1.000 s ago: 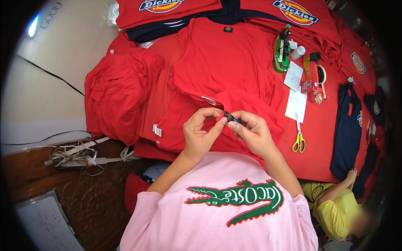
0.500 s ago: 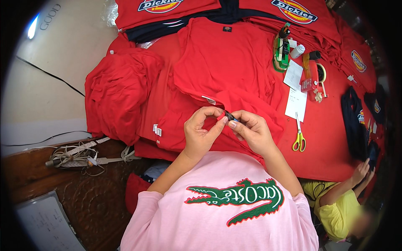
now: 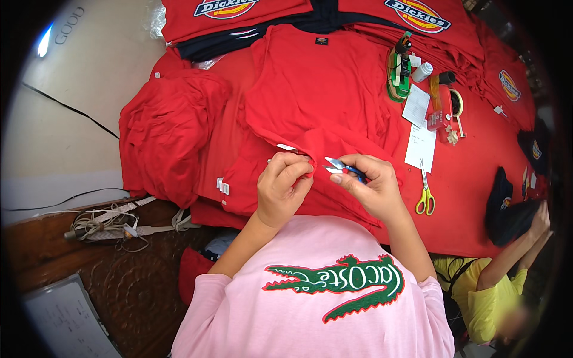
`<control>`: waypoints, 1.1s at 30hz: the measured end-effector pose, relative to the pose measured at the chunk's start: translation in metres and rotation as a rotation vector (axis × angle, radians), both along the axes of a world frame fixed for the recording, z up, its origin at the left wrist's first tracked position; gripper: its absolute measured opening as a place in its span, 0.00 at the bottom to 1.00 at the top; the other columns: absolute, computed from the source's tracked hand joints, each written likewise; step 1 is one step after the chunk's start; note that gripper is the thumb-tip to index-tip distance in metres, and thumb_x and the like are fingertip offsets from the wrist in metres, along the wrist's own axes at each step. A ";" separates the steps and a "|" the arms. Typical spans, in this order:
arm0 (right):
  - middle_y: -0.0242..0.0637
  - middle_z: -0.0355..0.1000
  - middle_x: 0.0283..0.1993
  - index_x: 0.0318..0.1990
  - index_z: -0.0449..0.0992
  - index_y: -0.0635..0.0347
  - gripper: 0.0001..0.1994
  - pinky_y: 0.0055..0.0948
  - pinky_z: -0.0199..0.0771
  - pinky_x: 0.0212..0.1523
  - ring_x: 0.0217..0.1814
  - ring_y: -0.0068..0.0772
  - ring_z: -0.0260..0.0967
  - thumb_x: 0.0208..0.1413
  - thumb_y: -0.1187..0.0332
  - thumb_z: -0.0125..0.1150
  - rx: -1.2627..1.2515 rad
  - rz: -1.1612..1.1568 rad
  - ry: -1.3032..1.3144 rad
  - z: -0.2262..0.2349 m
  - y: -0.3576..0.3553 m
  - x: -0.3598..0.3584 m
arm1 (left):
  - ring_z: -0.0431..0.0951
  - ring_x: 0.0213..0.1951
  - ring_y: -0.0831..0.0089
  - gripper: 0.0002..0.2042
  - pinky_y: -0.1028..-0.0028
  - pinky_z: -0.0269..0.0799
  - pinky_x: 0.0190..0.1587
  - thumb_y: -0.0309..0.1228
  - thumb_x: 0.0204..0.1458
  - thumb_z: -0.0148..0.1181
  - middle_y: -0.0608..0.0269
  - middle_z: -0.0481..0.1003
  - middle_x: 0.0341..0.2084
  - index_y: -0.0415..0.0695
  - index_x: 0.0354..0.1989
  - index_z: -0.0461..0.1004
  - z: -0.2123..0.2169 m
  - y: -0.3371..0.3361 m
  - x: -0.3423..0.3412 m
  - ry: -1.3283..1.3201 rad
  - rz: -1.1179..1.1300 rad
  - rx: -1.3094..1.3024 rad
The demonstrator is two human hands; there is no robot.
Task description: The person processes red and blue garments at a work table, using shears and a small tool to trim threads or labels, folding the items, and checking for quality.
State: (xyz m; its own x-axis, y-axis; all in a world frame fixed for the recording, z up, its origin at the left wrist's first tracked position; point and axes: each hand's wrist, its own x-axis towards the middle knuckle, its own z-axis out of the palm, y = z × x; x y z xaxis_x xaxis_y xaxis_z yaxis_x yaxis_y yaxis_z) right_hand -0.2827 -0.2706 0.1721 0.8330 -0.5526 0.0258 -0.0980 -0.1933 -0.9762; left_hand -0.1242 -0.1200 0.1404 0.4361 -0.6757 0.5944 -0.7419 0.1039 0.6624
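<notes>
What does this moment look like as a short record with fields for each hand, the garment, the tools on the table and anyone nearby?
left hand: left hand pinches a fold of the red T-shirt at its hem
right hand: right hand holds small blue-handled thread snips, blades pointed at the pinched fold
garment: spread flat on the red-covered table, neck away from the person
tools: yellow-handled scissors, red tape dispenser, white paper slips
left of the shirt: crumpled pile of red garments
nearby: another person in a yellow top at lower right, handling dark fabric

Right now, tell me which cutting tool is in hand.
The small blue thread snips, pinched in the right hand; the yellow-handled scissors lie untouched on the red table.
</notes>
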 end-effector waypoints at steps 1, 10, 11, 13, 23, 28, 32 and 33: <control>0.31 0.72 0.28 0.44 0.84 0.65 0.12 0.26 0.63 0.28 0.27 0.18 0.63 0.56 0.67 0.76 -0.060 0.018 0.016 0.003 0.001 0.001 | 0.81 0.39 0.63 0.16 0.69 0.79 0.41 0.13 0.42 0.72 0.58 0.78 0.37 0.42 0.38 0.78 0.001 0.000 0.000 -0.018 0.001 0.004; 0.39 0.77 0.27 0.41 0.85 0.63 0.12 0.30 0.67 0.24 0.24 0.30 0.70 0.54 0.66 0.78 -0.287 0.031 -0.006 0.005 0.003 0.008 | 0.81 0.36 0.65 0.18 0.70 0.78 0.35 0.13 0.40 0.72 0.59 0.77 0.36 0.44 0.39 0.79 -0.002 0.002 -0.001 -0.127 0.010 0.006; 0.39 0.77 0.27 0.41 0.85 0.63 0.12 0.29 0.68 0.24 0.24 0.30 0.71 0.54 0.66 0.78 -0.290 0.032 -0.014 0.006 0.003 0.008 | 0.81 0.36 0.65 0.18 0.70 0.78 0.35 0.13 0.40 0.72 0.59 0.77 0.36 0.44 0.39 0.79 -0.002 0.002 -0.001 -0.132 0.010 0.003; 0.40 0.78 0.28 0.40 0.85 0.63 0.11 0.29 0.69 0.25 0.24 0.30 0.72 0.55 0.66 0.77 -0.291 0.031 -0.006 0.005 0.003 0.008 | 0.81 0.35 0.65 0.18 0.70 0.78 0.34 0.13 0.39 0.73 0.60 0.77 0.36 0.45 0.39 0.79 -0.002 0.002 -0.001 -0.142 0.010 -0.002; 0.42 0.77 0.30 0.42 0.84 0.64 0.10 0.28 0.70 0.29 0.27 0.30 0.73 0.60 0.67 0.72 -0.249 -0.137 0.046 -0.001 -0.001 0.002 | 0.81 0.35 0.64 0.18 0.70 0.77 0.34 0.14 0.38 0.73 0.61 0.78 0.36 0.46 0.38 0.79 -0.003 0.003 0.001 -0.185 0.020 0.000; 0.29 0.71 0.27 0.47 0.81 0.66 0.12 0.24 0.67 0.30 0.29 0.18 0.65 0.70 0.63 0.63 -0.084 -0.495 0.139 -0.038 -0.049 -0.029 | 0.79 0.36 0.63 0.15 0.70 0.75 0.39 0.12 0.42 0.69 0.59 0.77 0.34 0.43 0.32 0.73 0.001 0.006 0.003 -0.075 0.060 0.001; 0.38 0.75 0.27 0.48 0.81 0.64 0.14 0.39 0.73 0.32 0.28 0.40 0.75 0.69 0.60 0.62 -0.388 -0.614 0.586 -0.120 -0.089 -0.115 | 0.64 0.29 0.73 0.13 0.70 0.71 0.42 0.13 0.49 0.62 0.65 0.60 0.25 0.42 0.30 0.64 -0.019 0.039 0.026 0.083 0.172 0.136; 0.40 0.77 0.28 0.49 0.80 0.64 0.15 0.42 0.73 0.32 0.28 0.46 0.77 0.68 0.59 0.63 -0.549 -0.602 0.721 -0.140 -0.091 -0.135 | 0.64 0.27 0.70 0.12 0.69 0.70 0.36 0.15 0.49 0.64 0.62 0.63 0.23 0.40 0.30 0.64 -0.026 0.053 0.031 0.140 0.244 0.272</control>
State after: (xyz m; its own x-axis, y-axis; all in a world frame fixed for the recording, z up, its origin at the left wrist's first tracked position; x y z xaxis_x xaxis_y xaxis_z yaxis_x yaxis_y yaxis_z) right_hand -0.4181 -0.3618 0.0321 0.3476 -0.9376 0.0069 -0.8381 -0.3140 -0.4461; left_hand -0.0931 -0.0671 0.1148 0.6672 -0.6673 0.3311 -0.6239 -0.2577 0.7378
